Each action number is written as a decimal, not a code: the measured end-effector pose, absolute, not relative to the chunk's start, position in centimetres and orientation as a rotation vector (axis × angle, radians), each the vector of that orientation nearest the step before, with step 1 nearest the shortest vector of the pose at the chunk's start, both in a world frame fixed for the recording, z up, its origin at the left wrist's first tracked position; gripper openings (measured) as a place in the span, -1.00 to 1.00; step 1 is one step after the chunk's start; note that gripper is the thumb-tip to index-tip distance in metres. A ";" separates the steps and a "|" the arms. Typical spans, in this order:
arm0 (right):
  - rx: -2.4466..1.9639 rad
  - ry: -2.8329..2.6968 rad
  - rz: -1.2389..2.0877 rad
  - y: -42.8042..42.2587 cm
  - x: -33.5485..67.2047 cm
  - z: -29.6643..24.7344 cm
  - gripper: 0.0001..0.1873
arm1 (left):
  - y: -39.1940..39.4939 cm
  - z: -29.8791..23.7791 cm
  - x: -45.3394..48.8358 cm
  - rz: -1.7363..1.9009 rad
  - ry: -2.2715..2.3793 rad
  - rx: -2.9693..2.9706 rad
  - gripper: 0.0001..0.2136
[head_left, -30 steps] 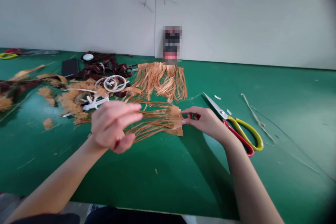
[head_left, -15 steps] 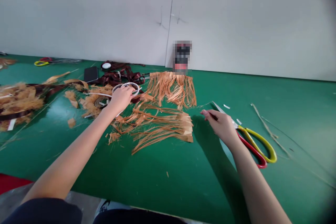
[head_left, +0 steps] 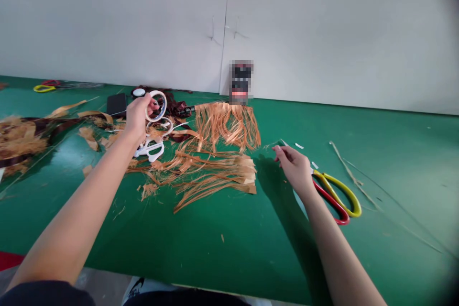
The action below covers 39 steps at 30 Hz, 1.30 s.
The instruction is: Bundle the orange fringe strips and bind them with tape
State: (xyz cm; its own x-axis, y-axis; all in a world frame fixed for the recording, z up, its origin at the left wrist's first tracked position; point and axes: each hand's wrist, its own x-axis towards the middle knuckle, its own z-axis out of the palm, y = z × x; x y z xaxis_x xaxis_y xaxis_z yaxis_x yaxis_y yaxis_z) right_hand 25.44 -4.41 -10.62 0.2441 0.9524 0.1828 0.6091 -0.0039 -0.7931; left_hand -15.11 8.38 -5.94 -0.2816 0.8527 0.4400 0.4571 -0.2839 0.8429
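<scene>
My left hand [head_left: 135, 114] grips a roll of white tape [head_left: 164, 104], held upright above the clutter with its fingers through the ring. Just below it lie white-handled scissors [head_left: 158, 153] among brown scraps. My right hand [head_left: 294, 165] is closed in a pinch over the table; what it holds, if anything, is too small to make out, though fine strands show by its fingertips. Under and beside that hand lie large scissors with a yellow handle [head_left: 349, 196] and a red one. Between the hands rests a bundle of tan fringed strips [head_left: 215, 172], with a second tan fringe [head_left: 229, 126] behind it.
A phone propped against the wall shows a blurred screen [head_left: 241, 79]. On the left are a dark flat device [head_left: 116, 104], frayed tan material [head_left: 21, 136] and another pair of scissors [head_left: 45, 88]. A thin cord [head_left: 346, 167] lies at right on the green table [head_left: 201, 248].
My left hand has lifted the tape roll up and to the left, uncovering the white-handled scissors. My right hand keeps its pinch in nearly the same place. The view has shifted slightly.
</scene>
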 end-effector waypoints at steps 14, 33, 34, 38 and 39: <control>-1.683 -1.321 0.533 -4.2 25.1 -11.1 -0.60 | 7.3 -3.0 -15.5 1.452 2.439 1.875 -0.81; -1.782 -1.446 0.499 -4.6 25.1 -10.7 -0.66 | 9.8 -8.5 -18.2 0.552 2.177 2.439 -0.90; -1.785 -1.447 0.494 -4.6 25.1 -10.7 -0.66 | 9.9 -8.4 -18.1 0.562 2.179 2.446 -0.90; -1.782 -1.452 0.482 -4.6 25.1 -10.6 -0.64 | 9.3 -7.2 -17.8 0.661 2.253 2.400 -0.93; -1.780 -1.453 0.479 -4.6 25.2 -10.7 -0.64 | 9.1 -6.8 -17.7 0.694 2.277 2.377 -0.92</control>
State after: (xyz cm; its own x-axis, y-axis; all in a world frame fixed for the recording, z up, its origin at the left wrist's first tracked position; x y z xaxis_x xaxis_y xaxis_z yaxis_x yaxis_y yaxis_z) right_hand 25.16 -4.59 -10.65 0.2779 0.9439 0.1786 0.6530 -0.0493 -0.7558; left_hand -17.70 9.08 -6.83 0.0107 0.8991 0.4376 0.9903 -0.0701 0.1199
